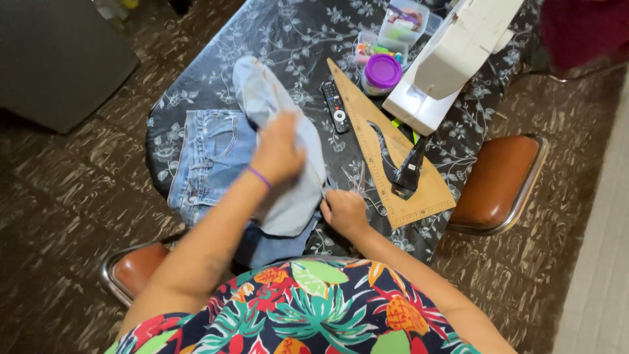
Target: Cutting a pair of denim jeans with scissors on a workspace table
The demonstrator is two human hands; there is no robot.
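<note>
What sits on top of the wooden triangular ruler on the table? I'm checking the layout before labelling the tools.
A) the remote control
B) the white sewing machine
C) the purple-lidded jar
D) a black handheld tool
D: a black handheld tool lies across the wooden triangular ruler, while the remote control lies beside the ruler's left edge, and the purple-lidded jar and the white sewing machine stand off it, on the table.
</note>
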